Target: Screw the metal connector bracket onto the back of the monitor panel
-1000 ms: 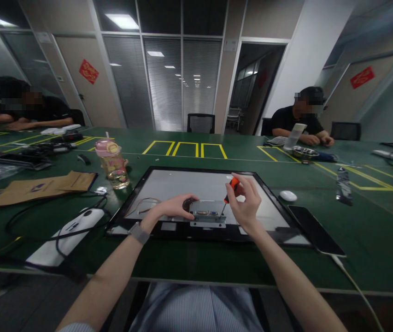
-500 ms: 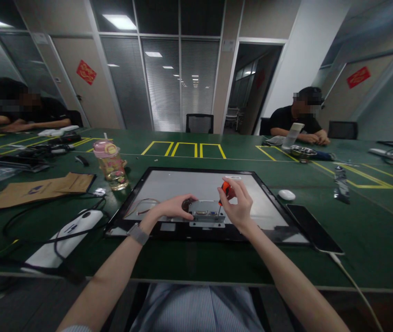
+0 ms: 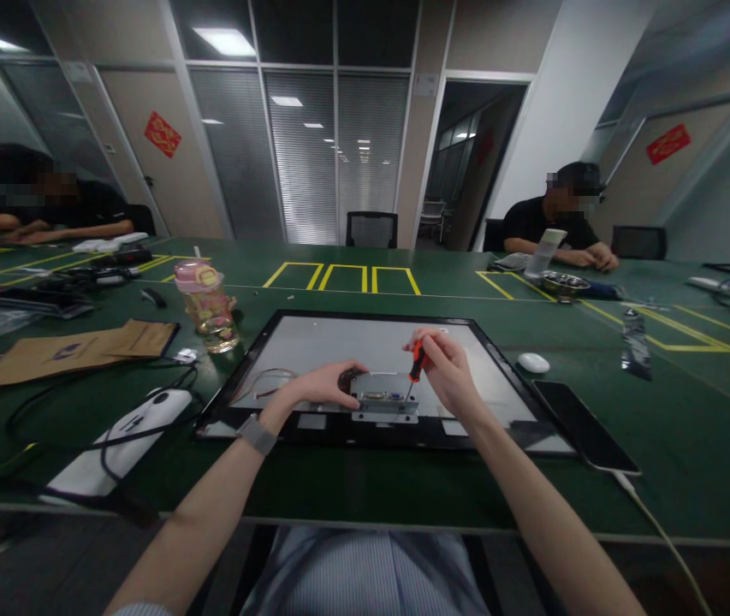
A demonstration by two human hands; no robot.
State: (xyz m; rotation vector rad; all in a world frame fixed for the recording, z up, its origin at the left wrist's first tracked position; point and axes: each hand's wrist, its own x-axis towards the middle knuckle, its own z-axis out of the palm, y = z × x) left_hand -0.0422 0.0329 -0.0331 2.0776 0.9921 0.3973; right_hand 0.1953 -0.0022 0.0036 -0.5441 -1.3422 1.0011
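A flat display panel [image 3: 326, 342] with a black frame lies back side up before me. Near its front edge stands a metal bracket [image 3: 396, 417] carrying a circuit board with connector ports [image 3: 382, 396]. My left hand [image 3: 321, 387] is curled around the bracket's left end, next to a dark round part [image 3: 347, 379] that I cannot make out. My right hand [image 3: 447, 368] grips a red and black screwdriver [image 3: 417, 364]. The screwdriver leans slightly, with its shaft pointing down at the bracket's right end; whether the tip sits in a screw is too small to tell.
Left of the panel are a pink-lidded bottle [image 3: 201, 299], a cardboard envelope [image 3: 75, 352] and a white power strip [image 3: 124, 441] with black cables. On the right lie a phone [image 3: 586, 423] on its cable and a white earbud case [image 3: 533, 363]. Other people sit across the table.
My right hand has shifted slightly right and changed its hold, so more of the screwdriver handle shows. My left hand and the panel have stayed in place.
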